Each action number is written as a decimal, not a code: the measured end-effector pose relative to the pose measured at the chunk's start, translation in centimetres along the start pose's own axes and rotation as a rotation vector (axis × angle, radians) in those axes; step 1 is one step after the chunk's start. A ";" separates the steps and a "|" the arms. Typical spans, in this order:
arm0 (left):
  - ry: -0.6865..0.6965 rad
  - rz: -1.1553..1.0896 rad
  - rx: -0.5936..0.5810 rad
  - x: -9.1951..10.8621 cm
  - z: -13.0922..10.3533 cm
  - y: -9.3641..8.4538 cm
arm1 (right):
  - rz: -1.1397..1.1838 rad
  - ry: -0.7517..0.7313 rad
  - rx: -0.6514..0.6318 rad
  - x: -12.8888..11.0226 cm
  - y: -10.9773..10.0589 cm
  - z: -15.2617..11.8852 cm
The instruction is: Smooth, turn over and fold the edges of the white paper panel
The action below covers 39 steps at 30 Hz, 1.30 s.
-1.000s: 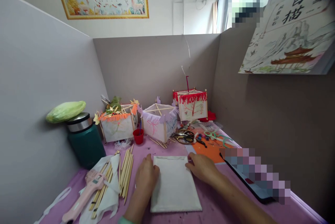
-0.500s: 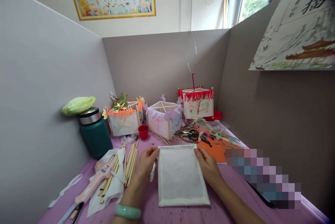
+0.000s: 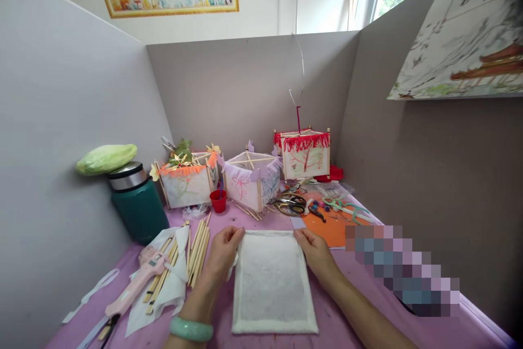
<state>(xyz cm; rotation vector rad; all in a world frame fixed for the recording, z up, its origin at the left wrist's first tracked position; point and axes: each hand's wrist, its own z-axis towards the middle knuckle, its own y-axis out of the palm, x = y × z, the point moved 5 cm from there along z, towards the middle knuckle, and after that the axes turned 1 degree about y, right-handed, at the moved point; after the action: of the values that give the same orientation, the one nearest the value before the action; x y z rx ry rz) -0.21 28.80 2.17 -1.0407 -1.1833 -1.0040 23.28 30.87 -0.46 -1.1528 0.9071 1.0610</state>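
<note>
The left hand (image 3: pixel 224 251) and right hand (image 3: pixel 321 256), equally near, gripped the upper corners of the panel (image 3: pixel 274 283) at the frame's lower centre, its long axis extending from their fingertips toward the bottom edge.

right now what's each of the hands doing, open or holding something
Left hand: closed, holding the white panel by its far left corner.
Right hand: closed, holding the panel's far right corner.

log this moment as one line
left hand: holds white panel, far left corner; right hand: holds far right corner; left of panel: pink tool, wooden sticks
</note>
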 end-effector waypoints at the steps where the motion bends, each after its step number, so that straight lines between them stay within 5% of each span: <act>1: -0.014 0.005 -0.007 -0.1 0.0 0.0 | -0.012 0.006 -0.001 0.2 0.0 0.1; 10: -0.116 -0.076 0.082 0.2 0.2 -1.3 | -0.264 0.005 -0.016 1.4 -1.0 0.7; 16: -0.105 -0.170 0.029 3.4 -3.6 -3.6 | -0.394 -0.030 -0.079 1.4 -0.7 0.5; 20: 0.046 -0.028 0.222 5.8 -6.8 -11.1 | -0.480 -0.035 -0.123 1.6 -0.6 0.6; 22: 0.158 0.256 0.474 6.8 -8.0 -16.7 | -0.524 -0.042 -0.131 1.7 -0.5 0.6; 25: 0.102 0.859 0.738 6.9 -8.8 -23.4 | -0.563 -0.057 -0.136 1.8 -0.3 0.6; 28: 0.007 1.207 0.587 5.6 -8.4 -25.7 | -0.575 -0.076 -0.145 1.8 -0.3 0.5; 32: 0.066 1.204 0.520 4.9 -8.5 -23.1 | -0.544 -0.077 -0.139 1.9 -0.3 0.5; 39: 0.109 0.648 0.047 2.7 -5.3 -8.8 | -0.157 -0.075 -0.028 2.2 -0.5 0.5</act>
<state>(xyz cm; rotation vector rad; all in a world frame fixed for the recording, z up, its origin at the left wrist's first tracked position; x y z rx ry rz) -7.31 21.50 5.28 -1.2055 -0.6968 -0.5092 24.37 31.73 -2.35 -1.1795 0.7327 0.9854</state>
